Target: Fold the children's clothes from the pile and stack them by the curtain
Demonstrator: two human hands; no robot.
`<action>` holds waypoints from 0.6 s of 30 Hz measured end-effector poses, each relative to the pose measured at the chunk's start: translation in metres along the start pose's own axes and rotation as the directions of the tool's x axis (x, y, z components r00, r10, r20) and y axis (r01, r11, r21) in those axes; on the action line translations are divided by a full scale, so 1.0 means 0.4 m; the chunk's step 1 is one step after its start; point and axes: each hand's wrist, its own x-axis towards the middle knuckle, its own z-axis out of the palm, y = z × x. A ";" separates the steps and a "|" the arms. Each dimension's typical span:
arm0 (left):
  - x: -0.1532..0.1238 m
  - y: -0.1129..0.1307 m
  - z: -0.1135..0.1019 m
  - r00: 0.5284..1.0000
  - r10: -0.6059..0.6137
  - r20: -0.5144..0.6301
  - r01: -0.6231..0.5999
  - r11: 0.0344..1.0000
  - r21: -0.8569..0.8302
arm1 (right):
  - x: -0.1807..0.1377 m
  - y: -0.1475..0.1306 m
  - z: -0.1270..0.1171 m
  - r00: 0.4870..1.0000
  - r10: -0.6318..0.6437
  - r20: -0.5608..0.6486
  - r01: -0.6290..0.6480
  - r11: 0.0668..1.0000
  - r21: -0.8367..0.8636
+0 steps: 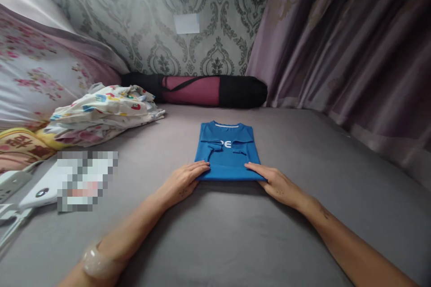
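A blue shirt with white lettering lies folded on the grey bedsheet, its collar pointing away from me. Both sleeves are folded in over the chest, partly covering the letters. At the near left corner, my left hand grips the folded bottom edge, fingers on top. My right hand holds the near right corner in the same way, with its index finger stretched over the fabric. The undersides of both grips are hidden.
A black and maroon roll bag lies along the patterned wall. To the left are a crumpled printed cloth, a yellow cushion, a white device and a power strip. Purple curtains hang at right.
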 end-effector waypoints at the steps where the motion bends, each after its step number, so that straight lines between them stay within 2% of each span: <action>1: -0.001 -0.004 -0.002 1.000 -0.003 0.007 0.003 1.000 -0.008 | 0.000 0.000 -0.002 1.000 -0.013 0.020 0.013 1.000 -0.002; 5: 0.003 -0.003 -0.029 0.998 0.015 0.058 -0.013 0.999 -0.032 | 0.001 -0.002 -0.016 0.995 -0.057 0.077 0.059 0.998 -0.023; 10: 0.011 0.028 -0.086 0.994 0.066 0.083 -0.066 0.998 -0.009 | -0.013 -0.029 -0.054 0.992 -0.084 0.090 0.091 0.993 -0.080; 14: -0.013 0.082 -0.123 0.988 0.090 0.123 -0.091 0.996 0.003 | -0.058 -0.079 -0.076 0.990 -0.102 0.103 0.111 0.989 -0.095; 18: -0.079 0.154 -0.146 0.976 0.144 0.164 -0.136 0.989 -0.057 | -0.138 -0.154 -0.090 0.985 -0.069 0.160 0.080 0.995 -0.063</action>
